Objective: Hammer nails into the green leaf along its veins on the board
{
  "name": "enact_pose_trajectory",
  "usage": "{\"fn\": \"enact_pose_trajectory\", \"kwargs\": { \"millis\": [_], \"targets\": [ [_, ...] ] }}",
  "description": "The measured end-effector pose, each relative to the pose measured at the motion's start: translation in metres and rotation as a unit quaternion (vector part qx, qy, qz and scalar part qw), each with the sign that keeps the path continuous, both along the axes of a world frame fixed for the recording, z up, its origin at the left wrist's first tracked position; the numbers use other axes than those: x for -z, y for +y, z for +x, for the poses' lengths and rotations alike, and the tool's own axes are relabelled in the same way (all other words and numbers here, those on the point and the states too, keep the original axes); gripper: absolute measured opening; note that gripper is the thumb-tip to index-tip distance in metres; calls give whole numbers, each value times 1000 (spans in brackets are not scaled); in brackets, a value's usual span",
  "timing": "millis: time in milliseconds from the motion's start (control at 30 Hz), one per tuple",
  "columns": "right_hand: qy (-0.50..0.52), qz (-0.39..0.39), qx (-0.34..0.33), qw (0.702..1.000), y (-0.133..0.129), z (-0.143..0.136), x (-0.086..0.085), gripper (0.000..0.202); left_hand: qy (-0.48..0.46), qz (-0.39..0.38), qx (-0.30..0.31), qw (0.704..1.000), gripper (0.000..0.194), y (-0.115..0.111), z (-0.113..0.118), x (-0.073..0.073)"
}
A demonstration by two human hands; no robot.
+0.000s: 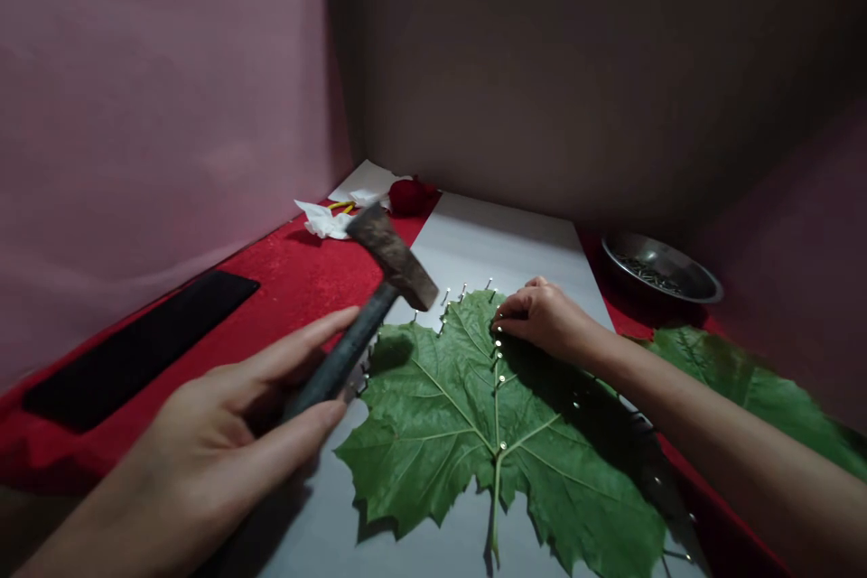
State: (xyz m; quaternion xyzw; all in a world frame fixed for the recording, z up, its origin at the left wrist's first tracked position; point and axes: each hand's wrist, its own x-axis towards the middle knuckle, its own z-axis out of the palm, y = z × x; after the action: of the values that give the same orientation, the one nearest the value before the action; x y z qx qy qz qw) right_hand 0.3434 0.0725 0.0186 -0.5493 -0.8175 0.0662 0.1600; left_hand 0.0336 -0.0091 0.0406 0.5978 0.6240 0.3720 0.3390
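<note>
My left hand (223, 424) is wrapped round the dark handle of a hammer (393, 257), whose rusty head is raised over the left side of a large green leaf (433, 433). The leaf lies on a white board (501, 226), with several nails (501, 379) standing along its midrib and more round its edge. My right hand (542, 316) pinches at the upper midrib, fingertips together beside the row of nails. Whatever is between those fingertips is too small to make out.
A metal bowl (660, 266) of nails sits at the back right on red cloth (304, 266). Another green leaf (751, 379) lies at the right. A black flat object (142, 348) is at the left. White tissue (325, 221), yellow-handled pliers or scissors and a red ball (410, 196) lie behind.
</note>
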Motion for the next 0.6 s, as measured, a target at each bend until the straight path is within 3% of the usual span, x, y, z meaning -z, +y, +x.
{"fn": "enact_pose_trajectory", "kwargs": {
  "millis": [100, 233, 333, 433, 600],
  "targets": [
    [3, -12, -3, 1000, 0, -1, -2, 13, 3, -9, 203, 979, 56, 9, 18, -20],
    [18, -32, -9, 999, -1, -4, -6, 16, 2, 33, 322, 946, 51, 16, 47, -32],
    [50, -52, -22, 997, -2, -5, -7, 18, 22, 38, 356, 933, 54, 18, 64, -34],
    [85, -56, -22, 995, -2, -5, -6, 19, 50, 47, 347, 935, 54, 20, 75, -35],
    [82, -49, -38, 995, -1, -3, -6, 18, 77, 2, 352, 933, 51, 21, 76, -38]
  ]
}}
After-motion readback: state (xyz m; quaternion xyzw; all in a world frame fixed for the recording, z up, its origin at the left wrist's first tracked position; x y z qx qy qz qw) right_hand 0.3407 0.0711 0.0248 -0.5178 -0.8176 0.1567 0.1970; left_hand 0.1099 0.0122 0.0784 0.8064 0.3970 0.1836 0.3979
